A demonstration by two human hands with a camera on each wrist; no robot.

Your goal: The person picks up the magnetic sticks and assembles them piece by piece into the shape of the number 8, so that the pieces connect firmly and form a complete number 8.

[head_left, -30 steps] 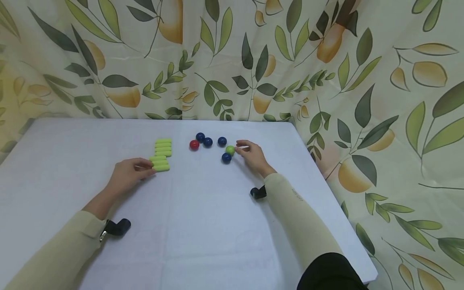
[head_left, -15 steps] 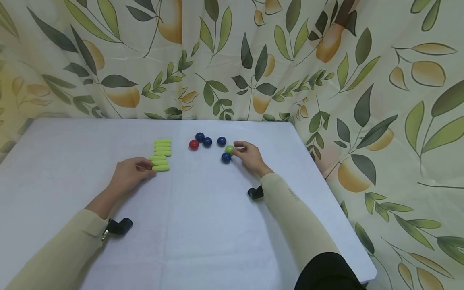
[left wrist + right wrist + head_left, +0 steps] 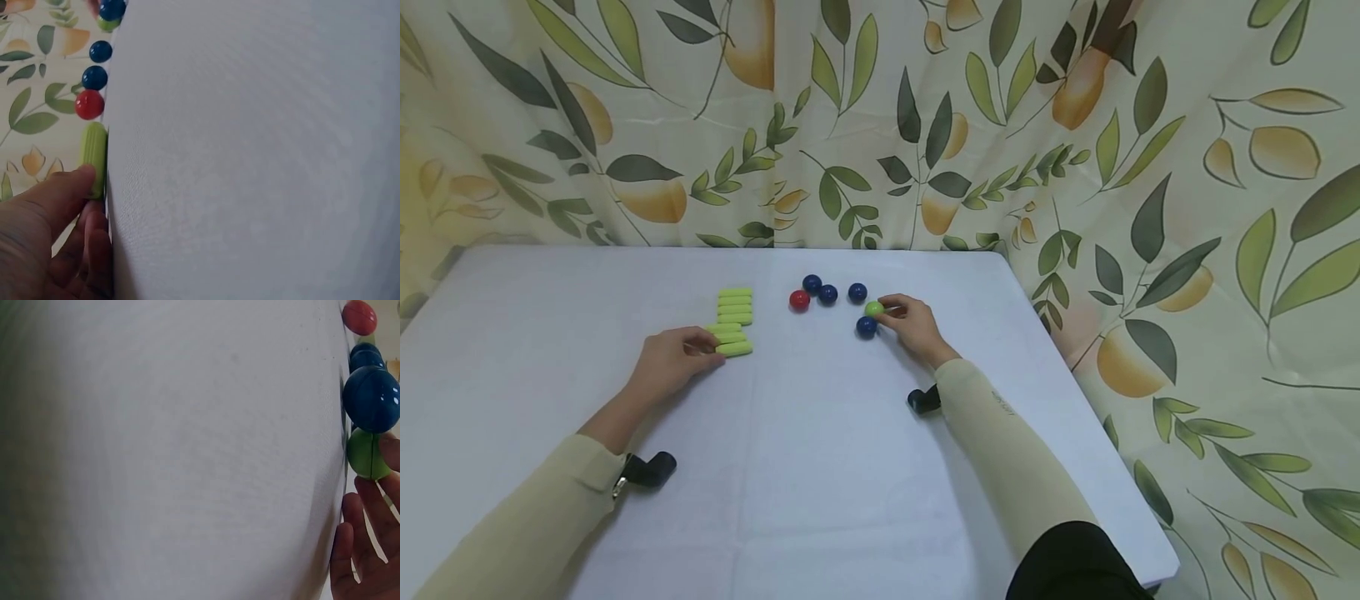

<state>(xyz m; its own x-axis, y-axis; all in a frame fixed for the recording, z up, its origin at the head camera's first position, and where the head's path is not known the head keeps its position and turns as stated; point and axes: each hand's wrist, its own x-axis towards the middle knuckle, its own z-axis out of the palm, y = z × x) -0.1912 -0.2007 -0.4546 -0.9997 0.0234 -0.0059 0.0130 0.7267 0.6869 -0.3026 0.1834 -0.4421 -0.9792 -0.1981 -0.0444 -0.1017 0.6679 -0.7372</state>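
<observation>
My left hand (image 3: 673, 364) pinches the nearest light green ridged stick (image 3: 736, 348) at its left end; in the left wrist view the thumb presses on that stick (image 3: 95, 150). Several more green sticks (image 3: 734, 308) lie in a column just beyond it. On the right, thumb and fingers of my right hand (image 3: 919, 332) pinch a light green ball (image 3: 873, 308). A dark blue ball (image 3: 866, 327) sits right in front of the green one, and a second blue ball (image 3: 857, 292) lies just behind it. The right wrist view shows the fingertips against the green ball (image 3: 365, 453).
Between the sticks and my right hand, a red ball (image 3: 799, 300) is grouped with two blue balls, one behind (image 3: 812, 284) and one to its right (image 3: 827, 294). A white cloth covers the table (image 3: 820, 467). A leaf-patterned curtain (image 3: 865, 125) hangs behind and to the right.
My right hand has moved slightly left and its thumb and fingers have closed on the green ball. My left hand stays at the nearest stick, almost still.
</observation>
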